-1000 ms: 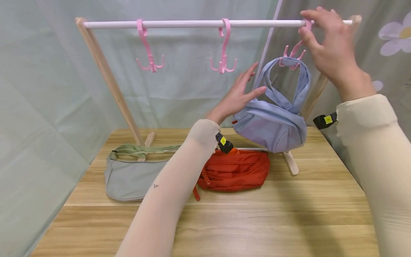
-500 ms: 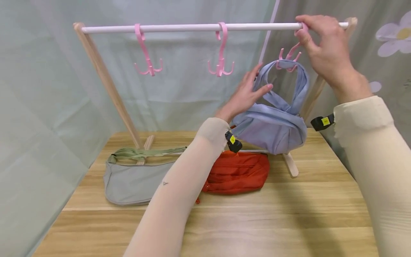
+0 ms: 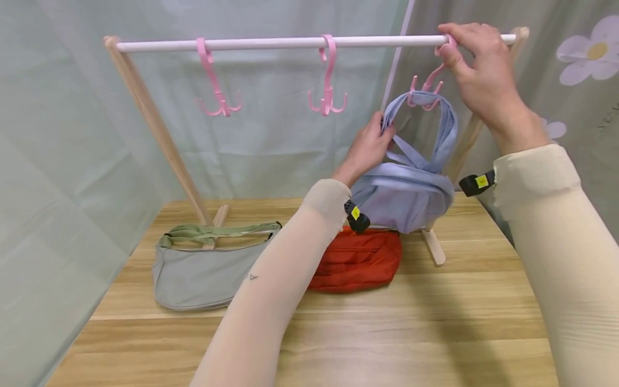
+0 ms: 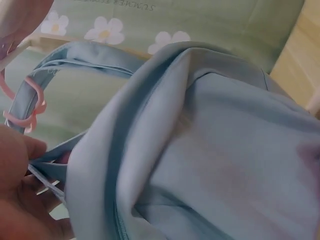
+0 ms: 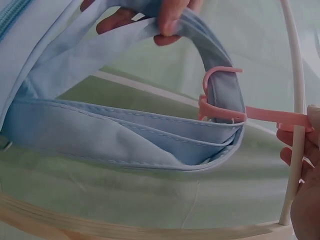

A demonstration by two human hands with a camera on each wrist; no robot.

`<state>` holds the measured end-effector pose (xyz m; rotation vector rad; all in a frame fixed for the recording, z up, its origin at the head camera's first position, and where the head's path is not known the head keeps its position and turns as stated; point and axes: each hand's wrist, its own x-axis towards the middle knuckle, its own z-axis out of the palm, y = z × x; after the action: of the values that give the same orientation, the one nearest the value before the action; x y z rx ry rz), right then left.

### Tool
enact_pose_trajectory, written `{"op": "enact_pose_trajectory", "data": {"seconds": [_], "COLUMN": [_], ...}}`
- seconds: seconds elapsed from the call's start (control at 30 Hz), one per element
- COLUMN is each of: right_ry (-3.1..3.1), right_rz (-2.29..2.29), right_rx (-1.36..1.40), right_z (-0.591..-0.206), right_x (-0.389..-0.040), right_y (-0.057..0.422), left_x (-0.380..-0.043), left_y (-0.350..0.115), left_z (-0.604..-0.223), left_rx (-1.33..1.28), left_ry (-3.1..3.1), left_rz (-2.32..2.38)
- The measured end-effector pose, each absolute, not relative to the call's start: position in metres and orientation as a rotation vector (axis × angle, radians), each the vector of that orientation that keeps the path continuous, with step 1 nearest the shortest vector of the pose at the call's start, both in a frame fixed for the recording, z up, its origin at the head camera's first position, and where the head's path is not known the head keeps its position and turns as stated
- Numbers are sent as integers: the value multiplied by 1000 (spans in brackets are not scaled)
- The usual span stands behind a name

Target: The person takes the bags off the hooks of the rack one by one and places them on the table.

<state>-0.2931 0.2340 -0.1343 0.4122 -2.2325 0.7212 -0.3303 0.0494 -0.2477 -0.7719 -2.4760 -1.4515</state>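
A light blue bag (image 3: 403, 193) hangs by its strap (image 3: 448, 126) from the rightmost pink hook (image 3: 432, 79), clear of the table. The left hand (image 3: 368, 146) pinches the left side of that strap; in the right wrist view its fingers (image 5: 172, 20) are curled over the cloth. At the rod, the right hand (image 3: 490, 75) grips the top of the same hook, thumb against the pink plastic. In the left wrist view, the blue bag's body (image 4: 240, 145) fills most of the picture, with the left hand (image 4: 17, 185) at the lower left.
Two more pink hooks, the left one (image 3: 216, 86) and the middle one (image 3: 329, 80), hang bare from the white rod (image 3: 266, 44). A grey bag (image 3: 198, 277) and a red bag (image 3: 360, 260) lie on the wooden table (image 3: 387, 333), partly behind the left forearm.
The left hand has moved right and closed from spread fingers onto the blue bag's strap. The right hand keeps its grip on the hook at the rod.
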Motion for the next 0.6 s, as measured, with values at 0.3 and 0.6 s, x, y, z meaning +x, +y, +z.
{"op": "enact_pose_trajectory", "data": {"seconds": [0.3,0.6], "right_ry": [-2283,-2316], "right_rz": [781,811], "right_rx": [388,359], "right_z": [-132,-133], "right_x": [-295,-295], "right_y": [232,227], "left_x": [-328,-321], "left_y": [43,32], "left_z": [-238,-219], "left_rx": [-773,-798], "left_ry": [-2459,-2440], "left_rz": [-1330,-1330]}}
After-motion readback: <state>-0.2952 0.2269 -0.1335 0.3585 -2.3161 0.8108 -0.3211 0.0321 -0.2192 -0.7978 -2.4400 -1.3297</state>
